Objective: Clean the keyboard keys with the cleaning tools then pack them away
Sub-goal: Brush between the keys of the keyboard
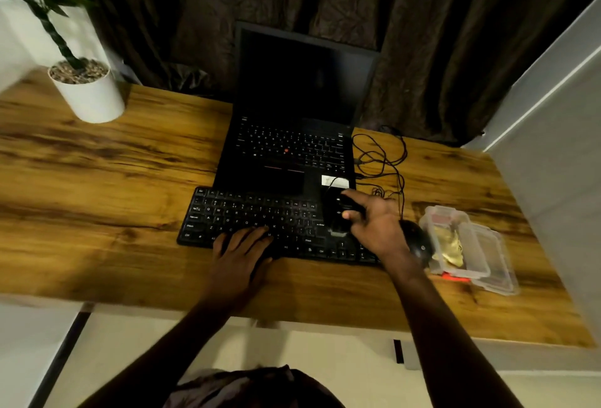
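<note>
A black external keyboard (247,215) lies on the wooden desk in front of an open laptop. My left hand (242,248) rests flat on the keyboard's lower middle keys, fingers together. Over the keyboard's right end, my right hand (374,222) grips a black cleaning tool (336,212) whose pale lower tip touches the keys. The tool's exact shape is hard to make out in the dim light. A clear plastic case (471,245), lid open, sits at the right with a yellowish cloth inside.
A black laptop (292,147) with a dark screen stands behind the keyboard. A black mouse (419,241) and tangled cables (387,160) lie to the right. A potted plant (87,92) stands at the back left. The wooden desk (97,180) ends near my body.
</note>
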The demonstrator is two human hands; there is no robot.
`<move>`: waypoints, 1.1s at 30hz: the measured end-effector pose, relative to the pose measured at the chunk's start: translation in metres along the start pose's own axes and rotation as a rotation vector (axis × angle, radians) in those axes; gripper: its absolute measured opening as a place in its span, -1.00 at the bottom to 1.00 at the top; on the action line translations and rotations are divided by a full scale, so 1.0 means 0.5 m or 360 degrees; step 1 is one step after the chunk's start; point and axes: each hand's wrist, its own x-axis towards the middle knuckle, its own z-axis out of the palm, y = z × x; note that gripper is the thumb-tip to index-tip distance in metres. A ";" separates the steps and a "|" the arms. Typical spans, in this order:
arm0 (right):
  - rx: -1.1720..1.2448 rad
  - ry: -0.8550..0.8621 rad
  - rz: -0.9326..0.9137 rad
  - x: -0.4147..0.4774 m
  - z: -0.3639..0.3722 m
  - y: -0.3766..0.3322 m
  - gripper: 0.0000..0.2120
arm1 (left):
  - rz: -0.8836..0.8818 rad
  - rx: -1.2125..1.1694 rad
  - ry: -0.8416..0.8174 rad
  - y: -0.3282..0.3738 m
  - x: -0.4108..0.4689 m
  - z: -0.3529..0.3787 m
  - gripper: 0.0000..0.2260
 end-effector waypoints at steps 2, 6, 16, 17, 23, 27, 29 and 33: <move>0.0081 -0.0024 0.0024 0.002 0.001 0.011 -0.50 | -0.0001 -0.0007 -0.0001 0.002 0.000 -0.003 -0.62; -0.0024 0.0022 0.0094 0.002 -0.035 0.045 -0.48 | -0.0007 -0.0046 -0.0003 0.003 0.001 -0.004 -0.61; 0.0068 -0.0006 -0.0042 0.010 -0.001 0.021 -0.47 | -0.0006 -0.0028 -0.0001 0.003 0.001 -0.005 -0.61; 0.0076 0.0005 -0.0034 0.011 -0.004 0.022 -0.48 | -0.0009 -0.0026 -0.0009 0.003 0.002 -0.006 -0.61; -0.0276 0.0102 0.0061 0.018 -0.043 0.042 -0.52 | -0.0009 -0.0033 -0.0017 0.003 0.003 -0.007 -0.61; -0.0094 0.0077 0.0036 0.019 -0.023 0.020 -0.49 | -0.0026 -0.0045 -0.0044 0.003 0.000 -0.006 -0.61; 0.0093 0.0101 -0.0005 0.024 -0.007 0.011 -0.52 | -0.0030 -0.0031 -0.0064 0.003 0.001 -0.006 -0.61; 0.0170 0.0082 0.0043 0.032 -0.009 0.021 -0.53 | -0.0056 -0.0021 -0.0123 0.003 0.001 -0.008 -0.61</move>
